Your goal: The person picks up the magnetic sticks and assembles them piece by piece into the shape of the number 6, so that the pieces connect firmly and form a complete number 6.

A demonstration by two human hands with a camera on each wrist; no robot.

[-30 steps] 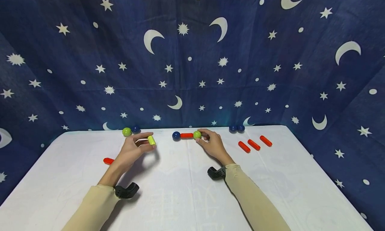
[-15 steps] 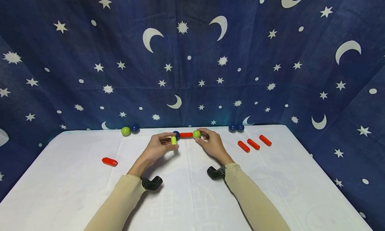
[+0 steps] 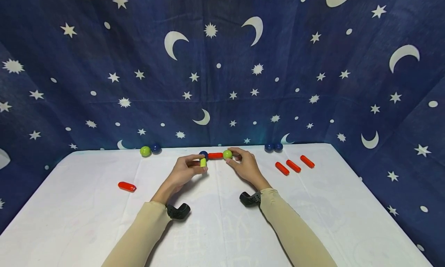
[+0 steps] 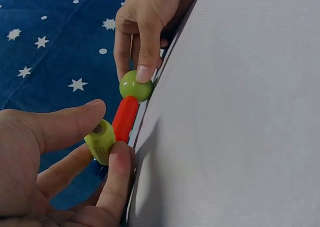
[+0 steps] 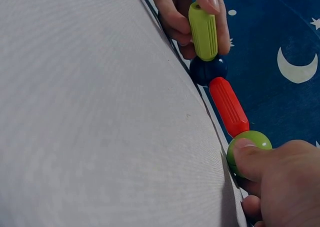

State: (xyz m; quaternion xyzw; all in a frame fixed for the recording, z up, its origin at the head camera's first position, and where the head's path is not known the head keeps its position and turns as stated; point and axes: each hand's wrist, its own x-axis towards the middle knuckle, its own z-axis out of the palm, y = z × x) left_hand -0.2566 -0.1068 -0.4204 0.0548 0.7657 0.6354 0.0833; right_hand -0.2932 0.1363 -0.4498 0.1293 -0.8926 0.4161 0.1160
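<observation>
A red rod (image 3: 215, 155) joins a blue ball (image 3: 203, 155) on its left to a green ball (image 3: 227, 154) on its right. My right hand (image 3: 246, 167) pinches the green ball between thumb and fingers. Between the thumb and fingers of my left hand (image 3: 182, 172) is a short yellow-green rod (image 3: 203, 162), held at the blue ball. In the right wrist view the yellow-green rod (image 5: 204, 33) has its end against the blue ball (image 5: 208, 70). The left wrist view shows its other end, with a hole, and the blue ball mostly hidden.
A loose red rod (image 3: 127, 186) lies at the left of the white table (image 3: 215, 228). Behind it, a green ball (image 3: 145, 151) sits beside a blue one (image 3: 155, 148). At the right are two blue balls (image 3: 273, 147) and three red rods (image 3: 293, 166). A starry cloth (image 3: 222, 85) hangs behind.
My left hand has moved right with the yellow-green rod, up to the blue ball, uncovering the loose red rod at the left. My right hand has stayed on the green ball.
</observation>
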